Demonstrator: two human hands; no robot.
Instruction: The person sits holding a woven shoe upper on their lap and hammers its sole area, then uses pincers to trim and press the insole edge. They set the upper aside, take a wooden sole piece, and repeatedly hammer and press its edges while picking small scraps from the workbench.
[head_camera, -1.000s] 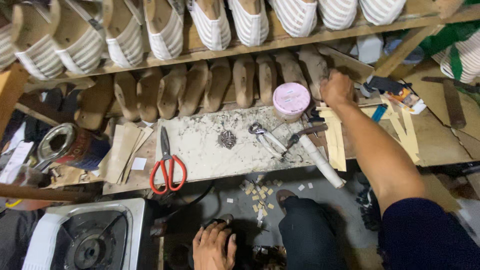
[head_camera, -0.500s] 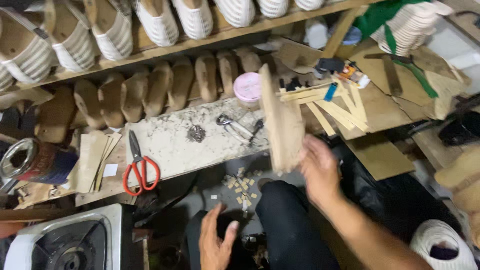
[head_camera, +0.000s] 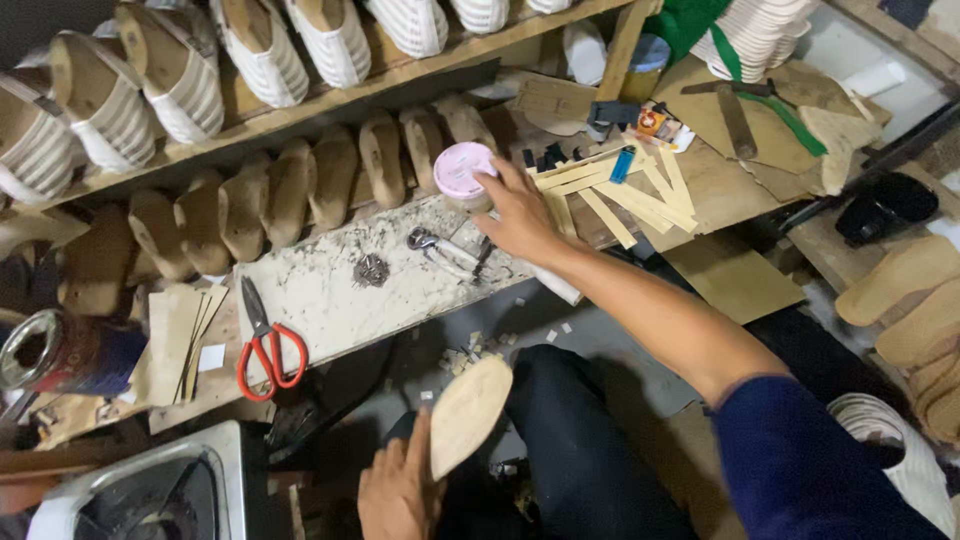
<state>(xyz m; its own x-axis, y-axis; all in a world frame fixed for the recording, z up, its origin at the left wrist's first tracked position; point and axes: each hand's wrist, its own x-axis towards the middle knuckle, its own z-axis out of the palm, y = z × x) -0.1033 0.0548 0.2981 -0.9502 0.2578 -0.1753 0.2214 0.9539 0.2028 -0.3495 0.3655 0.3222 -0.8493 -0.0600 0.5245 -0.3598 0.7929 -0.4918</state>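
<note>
Dim indoor light, soft shadows, slight motion blur throughout.

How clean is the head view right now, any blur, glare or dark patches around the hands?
Head view: right hand at the pink-lidded jar is slightly motion-softened; left hand holding the sole sits in dimmer light; white slab is brightly lit, without harsh glare; dark shadow under the bench.

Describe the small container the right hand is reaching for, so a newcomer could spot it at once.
Find the pale, scuffed work slab below the shelf of striped shoes. At its far right corner, by the right hand's fingertips, stands a short round tub with a pink lid. It is the only pink, round thing among tan wooden soles and strips.
</note>
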